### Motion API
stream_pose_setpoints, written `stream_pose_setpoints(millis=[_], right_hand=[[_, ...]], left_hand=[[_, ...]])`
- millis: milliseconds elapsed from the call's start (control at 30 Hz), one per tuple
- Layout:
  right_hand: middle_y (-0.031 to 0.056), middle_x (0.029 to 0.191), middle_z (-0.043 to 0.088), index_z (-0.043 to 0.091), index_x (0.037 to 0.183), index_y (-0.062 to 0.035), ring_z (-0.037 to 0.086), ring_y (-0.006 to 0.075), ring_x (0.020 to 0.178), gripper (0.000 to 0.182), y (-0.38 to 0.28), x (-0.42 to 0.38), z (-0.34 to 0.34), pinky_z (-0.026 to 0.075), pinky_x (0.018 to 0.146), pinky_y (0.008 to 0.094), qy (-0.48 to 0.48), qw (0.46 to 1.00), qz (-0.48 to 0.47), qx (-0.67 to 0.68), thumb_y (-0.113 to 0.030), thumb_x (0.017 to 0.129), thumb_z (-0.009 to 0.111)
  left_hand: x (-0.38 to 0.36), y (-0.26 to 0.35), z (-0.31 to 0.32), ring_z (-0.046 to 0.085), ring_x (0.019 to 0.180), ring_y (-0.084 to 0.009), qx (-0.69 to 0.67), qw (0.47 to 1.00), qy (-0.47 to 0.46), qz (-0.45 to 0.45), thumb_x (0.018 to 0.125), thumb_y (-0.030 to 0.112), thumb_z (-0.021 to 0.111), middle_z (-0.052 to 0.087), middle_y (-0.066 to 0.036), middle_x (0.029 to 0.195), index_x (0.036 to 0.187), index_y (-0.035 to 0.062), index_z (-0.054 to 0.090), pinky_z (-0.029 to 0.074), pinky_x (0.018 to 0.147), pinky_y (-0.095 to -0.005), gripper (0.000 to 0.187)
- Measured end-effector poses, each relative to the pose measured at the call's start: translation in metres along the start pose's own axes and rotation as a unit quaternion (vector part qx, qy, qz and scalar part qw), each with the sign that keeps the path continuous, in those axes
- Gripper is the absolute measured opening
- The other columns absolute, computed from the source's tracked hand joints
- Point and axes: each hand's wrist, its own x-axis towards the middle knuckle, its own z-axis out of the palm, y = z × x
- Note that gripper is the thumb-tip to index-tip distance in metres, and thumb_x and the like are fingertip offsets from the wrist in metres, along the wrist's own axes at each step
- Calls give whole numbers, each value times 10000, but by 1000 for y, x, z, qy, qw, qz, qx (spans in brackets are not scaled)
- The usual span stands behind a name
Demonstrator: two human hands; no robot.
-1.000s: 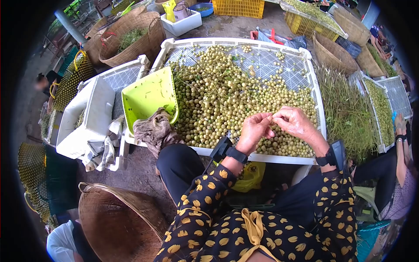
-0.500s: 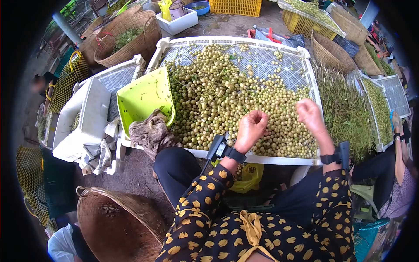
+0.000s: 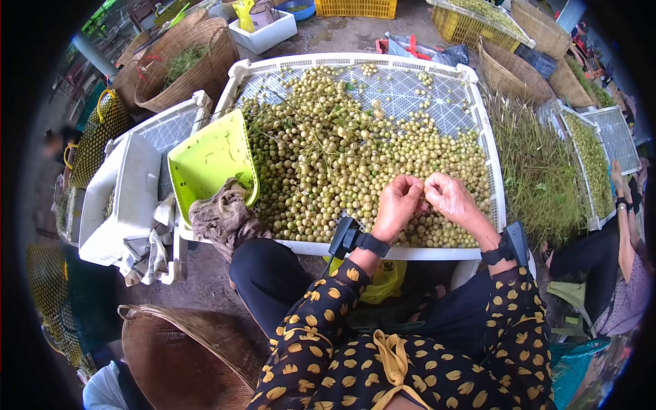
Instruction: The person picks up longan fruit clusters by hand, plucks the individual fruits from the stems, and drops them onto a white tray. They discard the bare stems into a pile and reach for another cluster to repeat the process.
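Observation:
A white plastic mesh tray [image 3: 445, 98] in front of me carries a heap of small round yellow-green fruits [image 3: 307, 164] with thin stems among them. Over the near right part of the heap, my left hand [image 3: 398, 207] and my right hand [image 3: 454, 201] meet with fingertips almost touching. Both hands are closed in a pinch. Whatever lies between the fingertips is too small and hidden to name. A lime-green scoop [image 3: 212, 167] rests on the tray's left edge, with a brown rag [image 3: 227, 215] draped at its front.
Left of the tray stand a white foam box [image 3: 137, 184] and a wicker basket [image 3: 184, 75]; another big basket [image 3: 184, 355] is at lower left. Cut stems [image 3: 536, 178] are piled on the right. Beyond them is another person's arm [image 3: 625, 236].
My right hand has moved left and down to meet my left hand. The left hand has shifted slightly. The whole view has shifted a little.

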Motion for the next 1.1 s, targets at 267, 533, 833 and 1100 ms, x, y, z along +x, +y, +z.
stream_pose_setpoints(millis=[267, 533, 833, 1100], right_hand=[[72, 751, 548, 579, 847, -22, 540, 159, 648, 135, 33, 38, -28, 466, 606, 308, 107, 991, 14, -76, -106, 879, 478], [136, 809, 589, 636, 822, -45, 587, 312, 800, 182, 43, 44, -8, 466, 726, 407, 117, 953, -34, -278, -225, 807, 608], [135, 687, 617, 625, 702, -24, 582, 221, 611, 137, 43, 38, -24, 476, 592, 366, 22, 961, 6, -276, -128, 769, 568], [64, 621, 582, 631, 746, -27, 519, 111, 578, 166, 25, 34, -52, 445, 578, 298, 103, 985, 20, -138, -164, 810, 563]], left_hand=[[17, 13, -11, 576, 880, -313, 466, 837, 139, 251, 804, 116, 599, 612, -126, 959, 873, 31, 621, 461, 777, -370, 111], [7, -8, -32, 451, 1196, -280, 535, 806, 42, 249, 757, 125, 642, 605, -49, 1058, 878, 97, 631, 340, 949, -417, 125], [-15, 21, -55, 543, 868, -250, 529, 827, 10, 192, 725, 131, 640, 581, -64, 836, 798, 62, 613, 410, 783, -369, 104], [-13, 20, -53, 614, 728, -257, 470, 853, 102, 205, 811, 177, 612, 609, -136, 873, 914, 10, 628, 488, 654, -344, 197]])
